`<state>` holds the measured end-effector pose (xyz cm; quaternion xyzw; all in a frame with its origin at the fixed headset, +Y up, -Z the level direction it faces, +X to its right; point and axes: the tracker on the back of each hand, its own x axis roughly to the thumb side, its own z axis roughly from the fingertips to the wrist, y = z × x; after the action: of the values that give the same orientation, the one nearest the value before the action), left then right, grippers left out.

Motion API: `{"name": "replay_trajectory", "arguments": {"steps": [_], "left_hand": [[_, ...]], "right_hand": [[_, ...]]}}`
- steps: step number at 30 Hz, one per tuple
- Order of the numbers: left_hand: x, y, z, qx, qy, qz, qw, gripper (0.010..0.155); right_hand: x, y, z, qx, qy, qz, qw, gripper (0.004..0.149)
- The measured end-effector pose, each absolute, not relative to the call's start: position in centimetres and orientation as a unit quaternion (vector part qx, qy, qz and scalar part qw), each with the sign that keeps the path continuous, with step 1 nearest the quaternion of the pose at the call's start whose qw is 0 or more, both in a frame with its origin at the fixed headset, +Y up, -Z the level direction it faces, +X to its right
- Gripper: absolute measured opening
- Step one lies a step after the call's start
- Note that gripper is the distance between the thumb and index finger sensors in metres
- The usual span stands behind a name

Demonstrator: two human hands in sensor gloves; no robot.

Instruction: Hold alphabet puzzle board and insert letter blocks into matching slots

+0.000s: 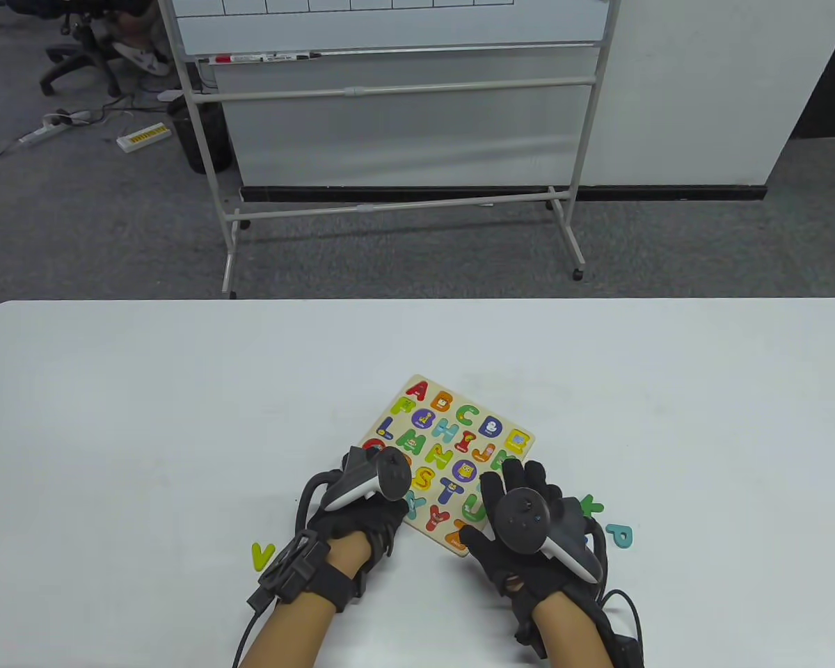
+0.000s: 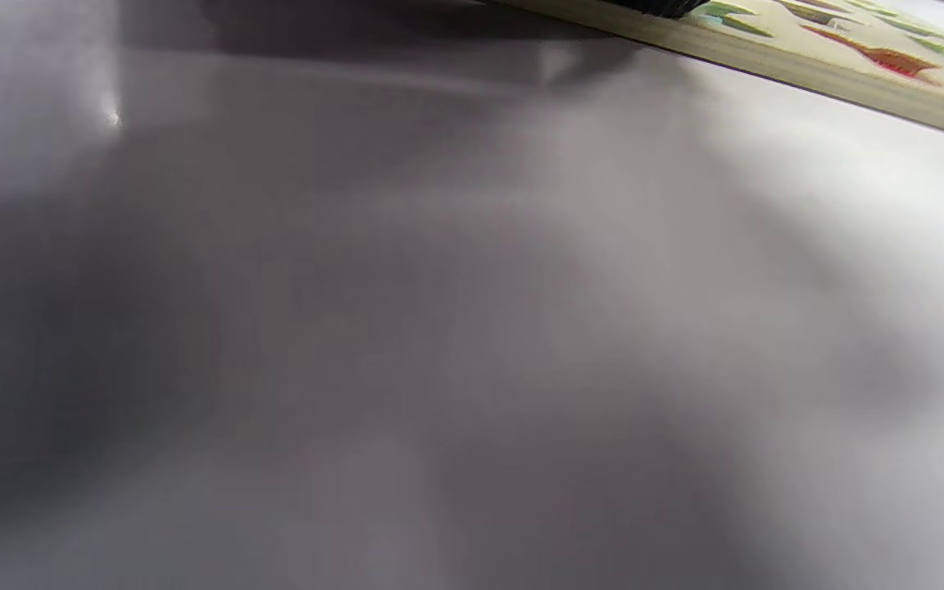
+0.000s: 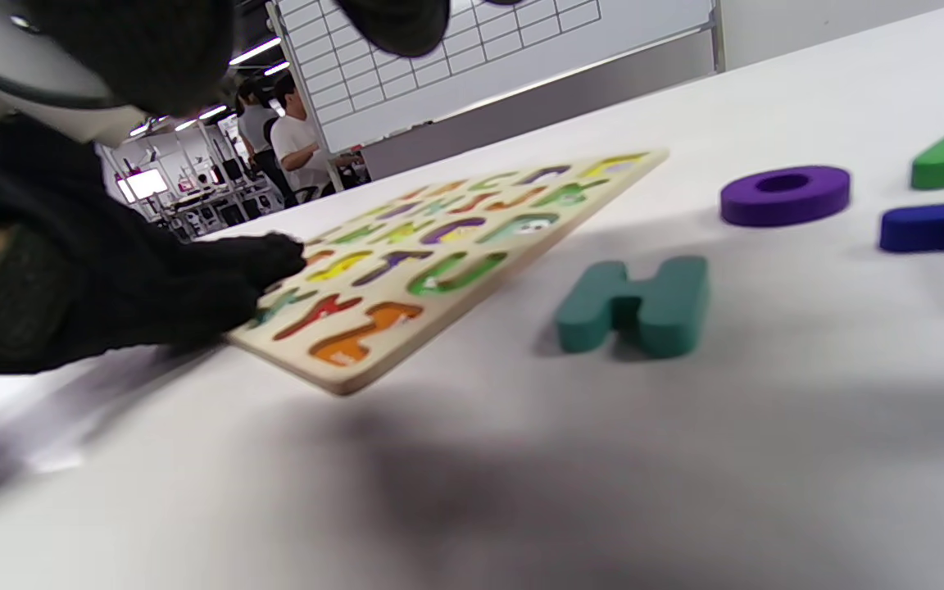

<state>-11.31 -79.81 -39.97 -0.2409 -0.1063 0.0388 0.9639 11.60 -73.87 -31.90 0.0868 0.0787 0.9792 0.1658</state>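
my left hand pressed on the puzzle board, right hand hovered spread and empty; slots mostly bare, i judged, with teal h, purple o loose on the table.

One puzzle board, two gloved hands, and at least six loose letter blocks visible across views

The puzzle board shows letters A through U.
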Motion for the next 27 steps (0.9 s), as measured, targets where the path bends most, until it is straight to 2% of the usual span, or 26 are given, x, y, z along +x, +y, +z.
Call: {"name": "replay_trajectory", "arguments": {"steps": [7,13,17,27], "left_hand": [[-12.1,-79.8,-36.2,-0.237,-0.038,0.074,0.968,0.072],[-11.7,-79.8,-32.7,-0.236,0.008,0.064,0.97,0.073],[-10.9,-79.6,-30.4,-0.236,0.017,0.014,0.972,0.075],[-9.3,-79.3,-27.7,-0.223,0.019,-0.044,0.974,0.076]], "right_hand": [[11.8,-73.5,-31.8,0.08,0.057,0.985,0.145,0.085],[12.3,-73.1,-31.7,0.075,0.038,0.985,0.154,0.085],[12.8,-73.4,-32.1,0.064,0.039,0.987,0.142,0.085],[12.9,-73.7,-32.2,0.063,0.055,0.985,0.148,0.084]]}}
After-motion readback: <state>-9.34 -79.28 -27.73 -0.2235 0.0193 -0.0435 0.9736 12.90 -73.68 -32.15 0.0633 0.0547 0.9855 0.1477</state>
